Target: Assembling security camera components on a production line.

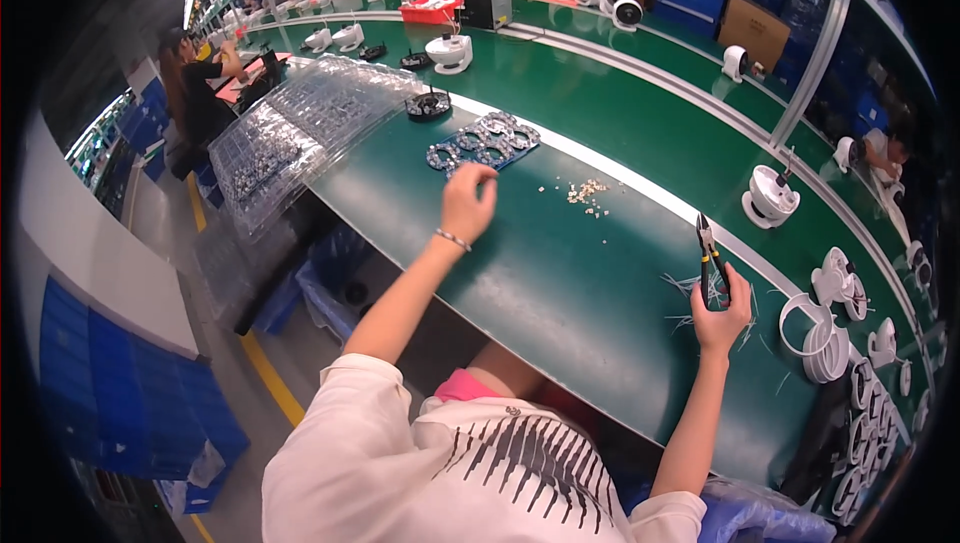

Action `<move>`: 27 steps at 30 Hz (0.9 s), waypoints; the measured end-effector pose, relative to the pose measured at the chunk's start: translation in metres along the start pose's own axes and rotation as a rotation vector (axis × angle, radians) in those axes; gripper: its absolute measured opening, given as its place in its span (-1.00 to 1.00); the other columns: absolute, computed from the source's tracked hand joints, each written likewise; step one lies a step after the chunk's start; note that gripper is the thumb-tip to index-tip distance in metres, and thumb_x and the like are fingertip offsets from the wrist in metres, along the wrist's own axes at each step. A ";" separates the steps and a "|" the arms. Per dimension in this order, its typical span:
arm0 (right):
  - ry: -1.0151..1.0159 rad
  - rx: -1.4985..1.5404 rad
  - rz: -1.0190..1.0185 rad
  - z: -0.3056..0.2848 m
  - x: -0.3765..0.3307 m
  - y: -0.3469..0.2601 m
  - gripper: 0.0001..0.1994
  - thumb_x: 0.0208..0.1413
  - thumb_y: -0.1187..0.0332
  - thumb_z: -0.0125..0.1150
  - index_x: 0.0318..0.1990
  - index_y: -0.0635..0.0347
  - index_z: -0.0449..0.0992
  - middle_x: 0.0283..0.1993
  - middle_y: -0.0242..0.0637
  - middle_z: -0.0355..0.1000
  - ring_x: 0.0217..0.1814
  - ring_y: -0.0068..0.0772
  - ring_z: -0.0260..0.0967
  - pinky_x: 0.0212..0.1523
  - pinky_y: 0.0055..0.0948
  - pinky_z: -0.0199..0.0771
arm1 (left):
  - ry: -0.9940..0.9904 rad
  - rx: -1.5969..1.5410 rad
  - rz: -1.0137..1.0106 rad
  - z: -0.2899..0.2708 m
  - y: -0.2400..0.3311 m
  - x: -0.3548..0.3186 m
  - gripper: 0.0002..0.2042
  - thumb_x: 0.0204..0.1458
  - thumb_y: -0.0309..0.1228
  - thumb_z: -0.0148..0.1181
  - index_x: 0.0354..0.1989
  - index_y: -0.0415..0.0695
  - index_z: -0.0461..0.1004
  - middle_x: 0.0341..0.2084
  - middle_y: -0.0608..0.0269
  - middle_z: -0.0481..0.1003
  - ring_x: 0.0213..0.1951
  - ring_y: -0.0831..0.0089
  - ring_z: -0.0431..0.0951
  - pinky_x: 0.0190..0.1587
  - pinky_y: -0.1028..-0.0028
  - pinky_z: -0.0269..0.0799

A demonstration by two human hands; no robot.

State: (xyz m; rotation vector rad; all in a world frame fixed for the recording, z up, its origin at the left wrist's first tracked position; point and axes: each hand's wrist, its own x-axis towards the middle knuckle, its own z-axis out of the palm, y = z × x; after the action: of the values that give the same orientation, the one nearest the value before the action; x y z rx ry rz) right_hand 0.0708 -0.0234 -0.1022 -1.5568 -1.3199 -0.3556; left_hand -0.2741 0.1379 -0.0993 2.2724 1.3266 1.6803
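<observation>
My right hand (722,318) is wrapped round the handles of side cutters (706,243) with black and yellow grips, their jaws pointing away from me. Beneath and beside it lie several thin pale cable ties or offcuts (680,288). My left hand (468,203) has its fingers curled in at the near edge of a blue panel of round circuit boards (487,148); what they hold, if anything, is hidden. Right of that panel, small cream-coloured bits (588,193) are scattered over the green bench (560,283).
A clear plastic tray stack (300,133) overhangs the bench's left end. A black round part (428,105) sits behind the boards. White camera housings (770,196) stand along the green conveyor (640,123). White rings (815,338) lie at the right. Other people work farther off.
</observation>
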 end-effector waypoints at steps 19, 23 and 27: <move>-0.306 0.114 0.069 0.020 -0.012 -0.024 -0.46 -0.52 0.45 0.29 -0.17 0.28 0.41 -0.27 -0.18 0.35 -0.39 -0.34 0.29 -0.46 -0.51 0.25 | -0.229 0.254 -0.050 0.039 -0.100 0.046 -0.93 -0.27 -0.53 0.20 -0.59 -0.23 0.44 -0.49 0.20 0.44 -0.40 0.24 0.44 -0.31 0.38 0.35; -0.339 0.118 0.104 0.023 -0.013 -0.021 -0.46 -0.53 0.44 0.30 -0.18 0.28 0.41 -0.28 -0.18 0.35 -0.39 -0.34 0.28 -0.46 -0.51 0.25 | -0.226 0.266 -0.078 0.042 -0.095 0.045 -0.94 -0.26 -0.53 0.18 -0.61 -0.19 0.41 -0.56 0.21 0.42 -0.42 0.22 0.42 -0.35 0.35 0.33; -0.324 0.088 0.107 0.023 -0.014 -0.018 -0.46 -0.52 0.44 0.30 -0.17 0.30 0.41 -0.26 -0.15 0.36 -0.35 -0.29 0.31 -0.45 -0.50 0.27 | -0.228 0.221 -0.232 0.044 -0.098 0.045 -0.94 -0.20 -0.50 0.16 -0.57 -0.19 0.41 -0.55 0.18 0.42 -0.43 0.22 0.43 -0.38 0.35 0.33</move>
State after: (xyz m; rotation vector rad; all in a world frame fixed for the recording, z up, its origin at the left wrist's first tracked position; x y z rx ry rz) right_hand 0.0422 -0.0145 -0.1137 -1.6496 -1.4681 0.0247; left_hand -0.2965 0.2484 -0.1287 2.2276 1.7116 1.2177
